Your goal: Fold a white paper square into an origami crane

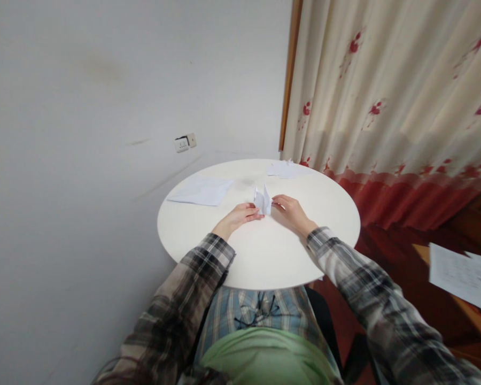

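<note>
A small folded piece of white paper (263,201) stands near the middle of the round white table (260,262), its upper flaps spread apart. On its left side, my left hand (243,214) holds the lower edge between thumb and fingers. My right hand (288,208) pinches the paper's right side with thumb and forefinger. The fingertips partly hide the lower edges of the folds.
Flat white sheets (202,191) lie at the table's left rear. Torn paper pieces (286,169) lie at the far edge. A wall with a socket (181,144) stands behind, a curtain (385,107) at right. Printed sheets (460,272) rest on wooden furniture lower right.
</note>
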Action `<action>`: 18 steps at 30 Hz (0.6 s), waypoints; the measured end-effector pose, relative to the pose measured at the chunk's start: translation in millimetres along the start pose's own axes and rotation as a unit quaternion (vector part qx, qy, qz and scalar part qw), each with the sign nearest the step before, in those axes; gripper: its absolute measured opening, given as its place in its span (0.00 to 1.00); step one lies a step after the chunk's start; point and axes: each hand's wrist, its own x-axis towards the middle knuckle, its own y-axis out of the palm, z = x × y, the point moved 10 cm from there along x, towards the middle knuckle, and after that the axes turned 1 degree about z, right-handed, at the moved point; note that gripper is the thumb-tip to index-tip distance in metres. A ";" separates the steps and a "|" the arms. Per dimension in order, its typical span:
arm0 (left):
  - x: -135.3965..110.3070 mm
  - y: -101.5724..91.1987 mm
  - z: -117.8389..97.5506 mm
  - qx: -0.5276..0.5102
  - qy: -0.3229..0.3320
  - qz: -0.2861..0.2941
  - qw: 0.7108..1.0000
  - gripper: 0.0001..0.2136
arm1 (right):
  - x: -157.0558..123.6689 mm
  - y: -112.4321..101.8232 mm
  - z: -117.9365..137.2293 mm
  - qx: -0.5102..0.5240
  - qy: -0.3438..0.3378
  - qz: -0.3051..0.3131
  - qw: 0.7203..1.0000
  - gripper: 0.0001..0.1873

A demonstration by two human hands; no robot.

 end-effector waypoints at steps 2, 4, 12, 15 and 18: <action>0.6 0.0 -1.4 0.017 0.012 -0.001 1.000 0.08 | -0.2 -0.3 -5.9 0.007 0.021 -0.009 1.000 0.10; 1.4 -1.7 -3.2 0.027 0.028 -0.011 0.999 0.10 | -0.9 -1.6 -13.8 0.014 0.055 -0.023 0.998 0.10; 6.8 -5.8 -13.6 0.075 0.113 -0.051 0.989 0.12 | -8.7 3.8 -47.4 0.132 0.228 -0.054 0.963 0.13; 6.4 -4.0 -19.9 0.112 0.148 -0.060 0.981 0.10 | -11.3 12.8 -53.8 0.221 0.270 -0.056 0.935 0.13; 3.3 -1.1 -27.6 0.155 0.183 -0.063 0.969 0.10 | -12.8 18.5 -57.9 0.301 0.298 -0.071 0.903 0.14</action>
